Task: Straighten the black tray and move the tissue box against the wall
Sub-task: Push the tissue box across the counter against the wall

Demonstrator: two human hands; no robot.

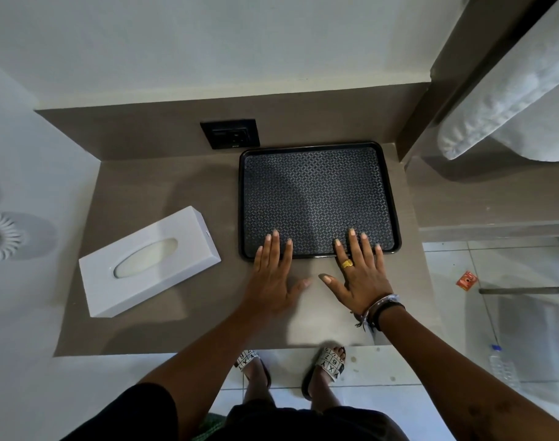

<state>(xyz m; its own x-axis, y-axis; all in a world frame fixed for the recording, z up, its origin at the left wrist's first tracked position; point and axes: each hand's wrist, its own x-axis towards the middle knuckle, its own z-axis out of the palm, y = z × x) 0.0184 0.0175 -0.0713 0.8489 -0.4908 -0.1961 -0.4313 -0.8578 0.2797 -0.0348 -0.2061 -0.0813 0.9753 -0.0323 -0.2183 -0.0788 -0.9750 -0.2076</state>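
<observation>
The black tray (318, 198), with a patterned mat inside, lies on the brown counter (163, 192), its far edge close to the back panel and roughly square to it. My left hand (272, 275) and my right hand (357, 275) lie flat with spread fingers, fingertips resting over the tray's near rim, palms on the counter. Neither hand grips anything. The white tissue box (149, 261) sits to the left of the tray, turned at an angle and well away from the back wall.
A black wall socket (230, 133) sits in the back panel left of the tray. White towels (507, 100) hang at upper right. A plastic bottle (502, 366) and an orange scrap (466, 280) lie on the tiled floor to the right.
</observation>
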